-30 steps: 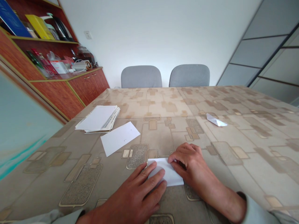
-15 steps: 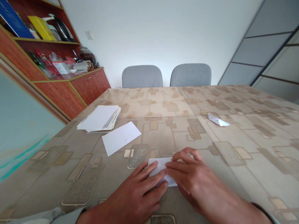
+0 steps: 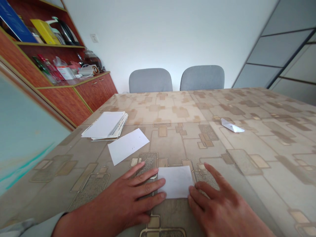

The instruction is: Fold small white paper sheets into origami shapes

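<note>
A small folded sheet of white paper (image 3: 175,182) lies flat on the table before me, its upper face plain. My left hand (image 3: 138,194) is spread open, its fingertips resting on the paper's left edge. At the right edge is my right hand (image 3: 216,200), with the index finger stretched out and the other fingertips touching the paper's lower right side. Farther off on the right lies a small folded white paper piece (image 3: 232,126). A loose white sheet (image 3: 128,146) lies beyond my left hand.
A stack of white papers (image 3: 105,125) sits at the table's left side. The patterned tabletop (image 3: 170,141) reaches back to two grey chairs (image 3: 150,80). A wooden cabinet (image 3: 92,92) with bottles and household items stands at the left.
My hands have moved apart, the left one leftward and the right one rightward. The folded paper, partly covered by them before, now shows almost whole.
</note>
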Tool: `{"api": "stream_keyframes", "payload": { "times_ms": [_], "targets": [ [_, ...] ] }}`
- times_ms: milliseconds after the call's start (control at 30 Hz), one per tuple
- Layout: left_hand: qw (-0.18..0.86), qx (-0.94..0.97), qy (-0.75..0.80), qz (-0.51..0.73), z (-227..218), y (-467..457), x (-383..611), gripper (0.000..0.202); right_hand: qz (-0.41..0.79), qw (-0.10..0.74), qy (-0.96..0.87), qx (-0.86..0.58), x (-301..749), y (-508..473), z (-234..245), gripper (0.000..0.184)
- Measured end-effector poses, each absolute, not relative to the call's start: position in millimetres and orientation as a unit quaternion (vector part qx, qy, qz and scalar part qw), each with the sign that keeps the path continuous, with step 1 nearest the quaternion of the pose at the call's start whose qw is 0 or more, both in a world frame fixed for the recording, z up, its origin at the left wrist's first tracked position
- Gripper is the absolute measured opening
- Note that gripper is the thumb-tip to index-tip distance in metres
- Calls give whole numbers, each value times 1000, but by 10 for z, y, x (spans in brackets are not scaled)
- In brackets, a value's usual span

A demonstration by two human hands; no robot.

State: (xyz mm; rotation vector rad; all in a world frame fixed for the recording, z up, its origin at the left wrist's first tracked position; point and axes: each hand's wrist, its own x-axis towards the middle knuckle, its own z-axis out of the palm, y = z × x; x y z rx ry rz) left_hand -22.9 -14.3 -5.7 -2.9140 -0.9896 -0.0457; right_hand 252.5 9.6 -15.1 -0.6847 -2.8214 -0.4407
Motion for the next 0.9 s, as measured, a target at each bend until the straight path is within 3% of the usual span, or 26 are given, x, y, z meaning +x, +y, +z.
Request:
{"api": "stream_keyframes", "payload": {
  "times_ms": [167, 400, 600, 733, 900],
  "targets": [
    [57, -948, -303, -79, 32, -97, -175, 27, -113, 127, -955, -242, 2480, 163, -127, 19],
    [62, -919, -371, -117, -93, -50, 143, 13, -37, 167, -954, -245, 2299, 342, -173, 17],
    [29, -909, -404, -99, -47, -77, 219, 21, -64, 170, -961, -207, 2261, 322, -147, 24],
    [50, -912, -404, -56, -43, -76, 267, 7, -60, 167, -962, -209, 2251, 322, -155, 21],
    [73, -910, -405, -44, -45, -41, 317, 12, -66, 181, -956, -222, 2239, 324, -170, 21]
  ]
}}
